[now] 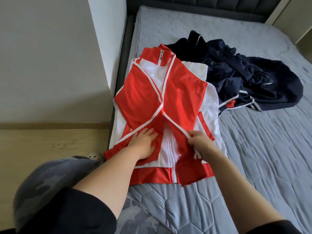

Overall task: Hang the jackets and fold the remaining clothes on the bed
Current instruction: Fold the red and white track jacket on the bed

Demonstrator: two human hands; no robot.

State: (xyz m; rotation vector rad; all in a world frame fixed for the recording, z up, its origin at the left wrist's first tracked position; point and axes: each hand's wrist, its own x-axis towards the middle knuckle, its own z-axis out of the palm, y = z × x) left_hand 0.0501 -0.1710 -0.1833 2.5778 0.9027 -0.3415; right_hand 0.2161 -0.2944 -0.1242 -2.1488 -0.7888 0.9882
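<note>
Grey bed (253,149) by wall (50,48); left hand (145,144) flat, right hand (200,142) pinch-tight on red jacket (179,98).

Wall: a white corner pillar (101,39) is rising at your upper left, grey wall (42,48) beside it.
Floor: pale wooden boards (42,146) are lying at your lower left.
Cabinet: a cream panel (302,19) is showing at your upper right.

White wall (42,56), pale wooden floor (50,144)
</note>
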